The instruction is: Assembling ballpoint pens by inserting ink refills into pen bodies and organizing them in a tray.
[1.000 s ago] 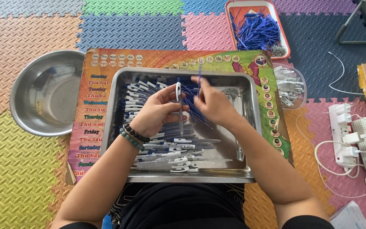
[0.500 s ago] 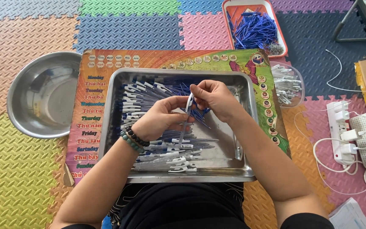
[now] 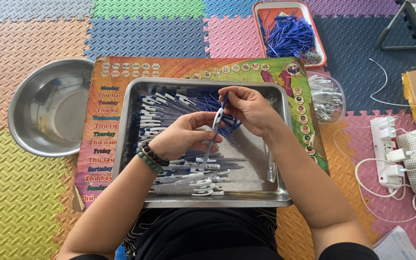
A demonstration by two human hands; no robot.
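Note:
Over a steel tray [image 3: 258,197], my left hand [image 3: 184,135] grips a clear pen barrel with a white clip [image 3: 214,130], held slanted. My right hand [image 3: 249,108] pinches a thin blue refill [image 3: 224,102] at the barrel's top end. The tray holds a row of pens with white clips [image 3: 188,180] along the front and left, and a heap of loose blue refills [image 3: 203,103] at the back. A beaded bracelet sits on my left wrist.
The tray rests on a colourful printed board [image 3: 97,144] on foam floor mats. An empty steel bowl [image 3: 49,108] lies left. A red tray of blue refills [image 3: 290,33] and a clear tub of white clips [image 3: 326,96] stand at back right. A power strip [image 3: 386,151] with cables lies right.
Both hands have shifted slightly right over the tray, and the barrel has tilted as the refill meets its top end.

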